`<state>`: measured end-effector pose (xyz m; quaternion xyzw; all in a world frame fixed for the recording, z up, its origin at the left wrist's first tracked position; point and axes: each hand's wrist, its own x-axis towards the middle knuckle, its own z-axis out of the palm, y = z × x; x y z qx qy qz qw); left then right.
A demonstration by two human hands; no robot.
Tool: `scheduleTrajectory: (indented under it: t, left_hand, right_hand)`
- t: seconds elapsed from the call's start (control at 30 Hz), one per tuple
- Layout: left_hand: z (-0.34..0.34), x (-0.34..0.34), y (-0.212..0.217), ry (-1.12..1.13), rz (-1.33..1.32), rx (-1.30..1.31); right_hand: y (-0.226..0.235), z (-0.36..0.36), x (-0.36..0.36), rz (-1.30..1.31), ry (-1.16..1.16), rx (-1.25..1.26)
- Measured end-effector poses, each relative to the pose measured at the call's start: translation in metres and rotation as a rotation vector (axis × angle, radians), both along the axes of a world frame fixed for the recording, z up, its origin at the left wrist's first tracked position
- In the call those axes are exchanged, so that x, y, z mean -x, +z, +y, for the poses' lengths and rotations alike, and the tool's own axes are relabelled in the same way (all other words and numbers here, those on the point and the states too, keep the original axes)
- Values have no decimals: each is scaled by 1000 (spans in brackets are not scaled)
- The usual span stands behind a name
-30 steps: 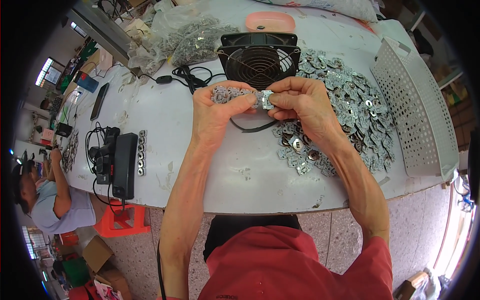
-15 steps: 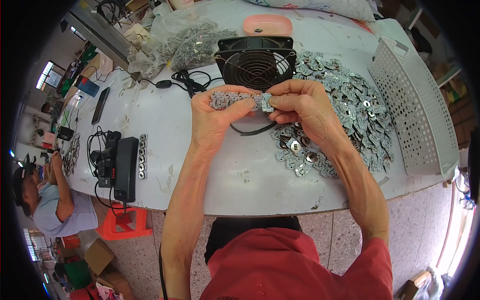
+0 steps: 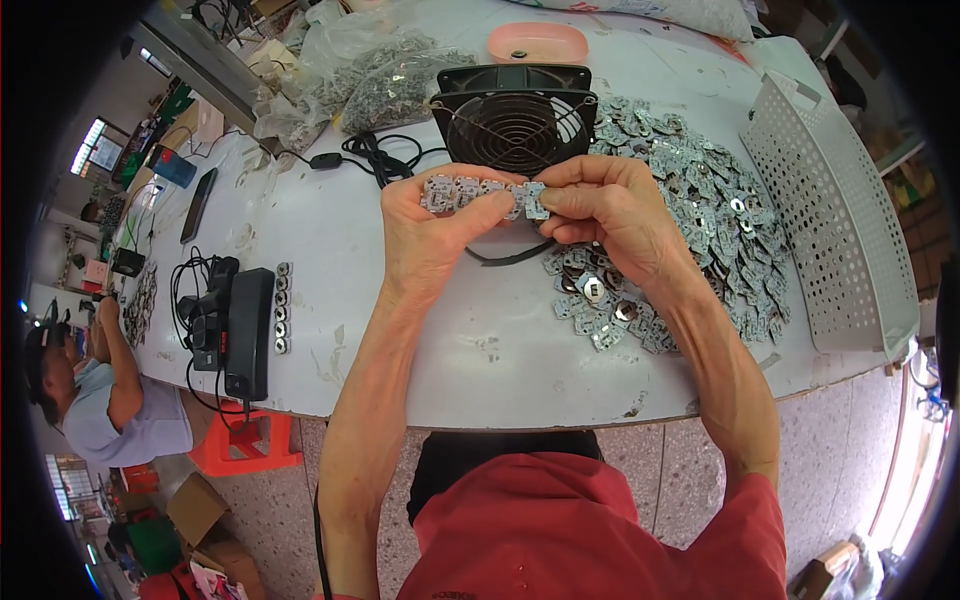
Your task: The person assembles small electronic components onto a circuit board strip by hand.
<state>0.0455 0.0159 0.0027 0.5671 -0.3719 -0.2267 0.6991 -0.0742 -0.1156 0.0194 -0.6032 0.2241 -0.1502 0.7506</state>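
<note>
A row of small square silvery metal parts (image 3: 466,192) lies along the fingers of my left hand (image 3: 420,240), with the thumb pressed on top. My right hand (image 3: 625,215) pinches the part at the row's right end (image 3: 535,202) between thumb and forefinger. Whether that part is joined to the row or only touches it, I cannot tell. Both hands are above the table, just in front of a black fan (image 3: 515,125). Beside and beyond my right hand spreads a big heap of similar metal parts (image 3: 715,225), some with round discs.
A white perforated basket (image 3: 825,220) stands at the right, a pink dish (image 3: 538,42) at the back. Left are clear bags of parts (image 3: 395,90), a black power strip (image 3: 250,335), a short column of parts (image 3: 283,308) and cables. A co-worker (image 3: 125,410) sits far left.
The view has shifted slightly. Both hands keep nearly the same place and grip on the row, with the end part tilted only a little differently.
</note>
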Motion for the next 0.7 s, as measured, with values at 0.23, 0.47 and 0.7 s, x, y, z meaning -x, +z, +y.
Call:
scheduleTrajectory:
  t: [0.23, 0.47, 0.7]
  left_hand:
    - [-1, 0, -2, 19, -19, -9]
    - [-3, -3, -5, 9, 18, 1]
    - [-3, -10, -9, -8, 60, -53]
  right_hand:
    - [-2, -1, 0, -10, 17, -27]
    - [-7, -2, -2, -54, 22, -5]
    - [-10, 0, -5, -32, 4, 30]
